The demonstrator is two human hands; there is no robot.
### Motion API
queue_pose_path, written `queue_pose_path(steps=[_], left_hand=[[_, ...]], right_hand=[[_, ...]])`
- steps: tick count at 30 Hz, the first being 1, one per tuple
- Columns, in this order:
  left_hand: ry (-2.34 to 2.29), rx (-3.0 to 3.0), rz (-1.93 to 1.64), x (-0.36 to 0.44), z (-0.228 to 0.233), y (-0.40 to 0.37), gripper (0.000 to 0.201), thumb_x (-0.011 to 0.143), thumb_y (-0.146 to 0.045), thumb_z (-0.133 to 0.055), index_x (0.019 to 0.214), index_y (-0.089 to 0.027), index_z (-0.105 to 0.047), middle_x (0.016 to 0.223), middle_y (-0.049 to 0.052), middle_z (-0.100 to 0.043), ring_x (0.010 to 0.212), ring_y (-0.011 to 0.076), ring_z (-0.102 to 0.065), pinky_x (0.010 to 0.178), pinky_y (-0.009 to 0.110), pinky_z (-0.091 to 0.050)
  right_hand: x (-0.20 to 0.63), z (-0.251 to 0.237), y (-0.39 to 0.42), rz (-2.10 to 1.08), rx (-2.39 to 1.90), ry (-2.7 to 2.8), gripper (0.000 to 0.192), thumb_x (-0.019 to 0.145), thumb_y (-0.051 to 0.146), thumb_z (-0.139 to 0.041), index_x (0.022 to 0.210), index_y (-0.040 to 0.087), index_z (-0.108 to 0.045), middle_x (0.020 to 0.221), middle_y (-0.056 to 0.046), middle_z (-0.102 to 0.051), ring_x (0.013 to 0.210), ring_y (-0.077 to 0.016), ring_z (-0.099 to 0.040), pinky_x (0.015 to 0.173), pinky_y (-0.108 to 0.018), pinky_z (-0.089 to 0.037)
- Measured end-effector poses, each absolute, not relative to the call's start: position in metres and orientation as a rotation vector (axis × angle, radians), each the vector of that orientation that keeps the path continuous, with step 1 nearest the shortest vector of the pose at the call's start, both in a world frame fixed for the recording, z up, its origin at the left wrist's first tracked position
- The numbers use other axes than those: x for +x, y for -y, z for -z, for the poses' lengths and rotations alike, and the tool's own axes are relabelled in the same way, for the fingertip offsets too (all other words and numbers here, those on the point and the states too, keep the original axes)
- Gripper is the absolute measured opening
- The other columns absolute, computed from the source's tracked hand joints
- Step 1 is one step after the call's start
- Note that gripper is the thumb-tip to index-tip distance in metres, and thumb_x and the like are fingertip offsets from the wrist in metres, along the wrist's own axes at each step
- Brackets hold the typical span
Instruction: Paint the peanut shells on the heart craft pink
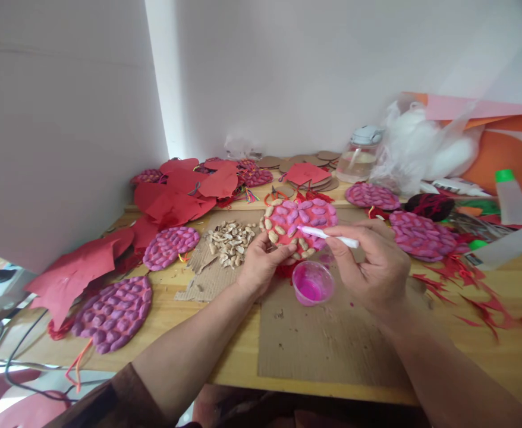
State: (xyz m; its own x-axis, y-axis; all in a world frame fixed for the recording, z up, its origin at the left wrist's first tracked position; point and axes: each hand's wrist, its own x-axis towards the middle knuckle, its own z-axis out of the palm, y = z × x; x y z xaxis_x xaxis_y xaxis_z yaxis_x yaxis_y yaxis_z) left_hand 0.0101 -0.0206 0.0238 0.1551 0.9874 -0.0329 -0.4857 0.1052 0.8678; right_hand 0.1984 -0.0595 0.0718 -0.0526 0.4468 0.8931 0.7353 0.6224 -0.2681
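Observation:
My left hand [263, 261] grips the lower left edge of a red heart-shaped piece [288, 238] covered with peanuts in their shells. Many of its peanuts are painted pink-purple; those along the left and bottom edges keep their bare tan colour. In my right hand [370, 258] is a white paintbrush [339, 239], pinched between thumb and fingers. Its pink tip touches or nearly touches a peanut near the middle of the piece. Just below stands a small clear plastic cup [313, 284] with magenta paint inside. Cardboard [323, 351] lies under the cup and hands.
Peanut shells [230, 242] are heaped on cardboard to the left. Finished-looking pink-purple pieces [115, 314] lie on both sides. Red paper sheets [82, 273] fill the left. At the back right are a water jar [356, 163], a plastic bag [421, 148] and a green-capped bottle [513, 196].

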Motion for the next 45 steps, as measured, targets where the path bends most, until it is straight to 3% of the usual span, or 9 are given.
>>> queue_pose_path(steps=[45], left_hand=[[-0.756,0.799,-1.21,0.01,-0.025,0.019,0.056,0.056,-0.031,-0.106,0.099,-0.015,-0.073,0.087,0.004,-0.08,0.063,0.0128,-0.073,0.06,0.022,-0.061]], right_hand=[[0.201,-0.072,0.055,0.276,-0.98,1.71,0.006,0.097,0.025,-0.072,0.098,0.025,-0.078,0.084,-0.001,-0.08,0.078,-0.02,-0.073,0.072,-0.037,-0.051]])
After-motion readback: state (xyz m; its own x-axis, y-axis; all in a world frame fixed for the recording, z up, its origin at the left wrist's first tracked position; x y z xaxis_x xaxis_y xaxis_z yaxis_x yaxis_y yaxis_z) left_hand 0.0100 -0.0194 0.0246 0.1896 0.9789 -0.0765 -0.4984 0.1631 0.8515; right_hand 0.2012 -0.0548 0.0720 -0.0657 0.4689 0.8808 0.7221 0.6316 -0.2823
